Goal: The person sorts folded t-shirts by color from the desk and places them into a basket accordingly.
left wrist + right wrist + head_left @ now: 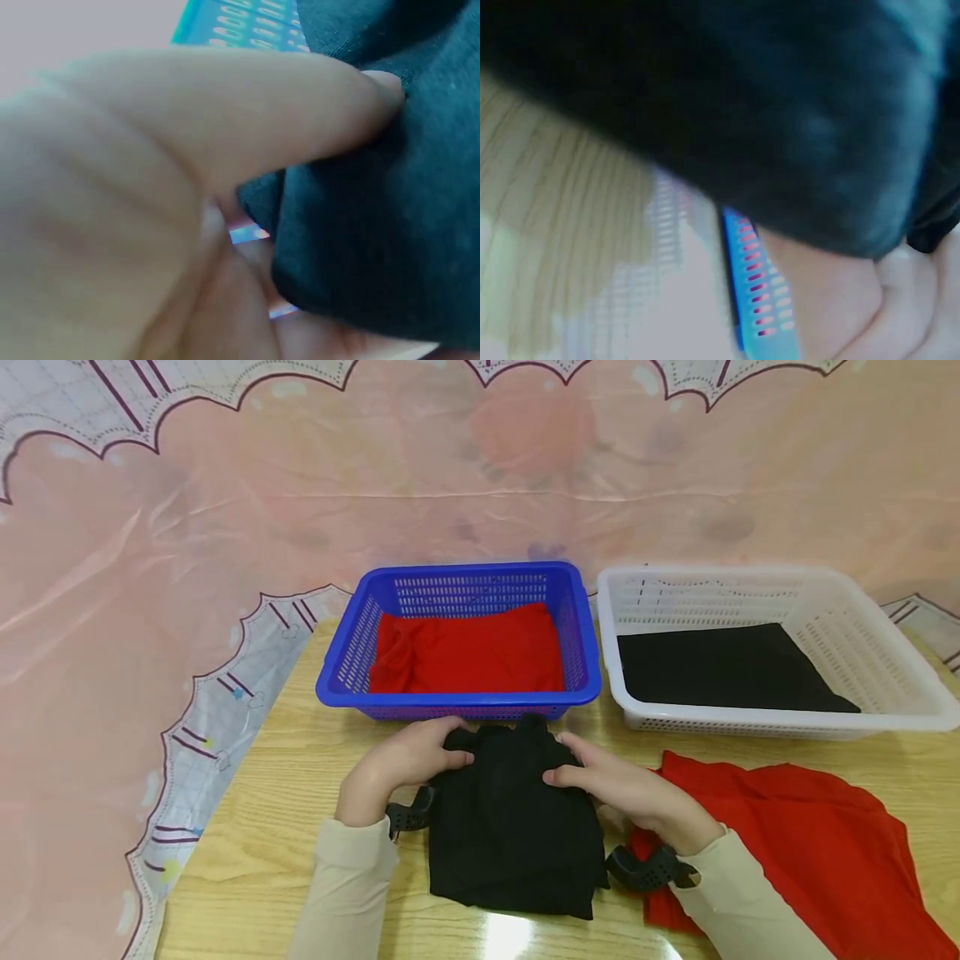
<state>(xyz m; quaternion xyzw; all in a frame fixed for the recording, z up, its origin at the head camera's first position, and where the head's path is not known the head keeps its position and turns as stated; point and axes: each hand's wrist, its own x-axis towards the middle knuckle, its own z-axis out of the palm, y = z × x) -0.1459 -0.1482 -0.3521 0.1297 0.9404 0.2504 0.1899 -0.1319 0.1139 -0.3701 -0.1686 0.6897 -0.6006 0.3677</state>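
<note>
Black cloth: lies on the desk (262,827) directly in front of the person, near side of the blue basket; black cloth (517,827) roughly squarish, its far edge bunched and lifted between the two hands, near edge flat and slightly slanted.
Left hand: left hand (401,760) pinches the far left part of the cloth, thumb on top, fingers underneath as the left wrist view shows.
Right hand: right hand (630,789) pinches the far right part, thumb on top; in the right wrist view the fingers run under the dark fabric, tips hidden.
Wrists: beige sleeves (348,877), with a dark wrist device on each arm.
Blue basket: blue basket (457,700) stands just beyond the held cloth; inside, a folded red cloth (480,652), rumpled at its left end.
White basket: white basket (750,718) stands right of the blue one, rims close together; inside, a flat folded black piece (712,668).
Loose red: spread red fabric (810,835) on the desk right of the black cloth, near the white basket, right forearm crossing over its left part.
Backdrop: pink printed sheet (375,485) with scalloped pale borders, beyond the desk and along its left.
</note>
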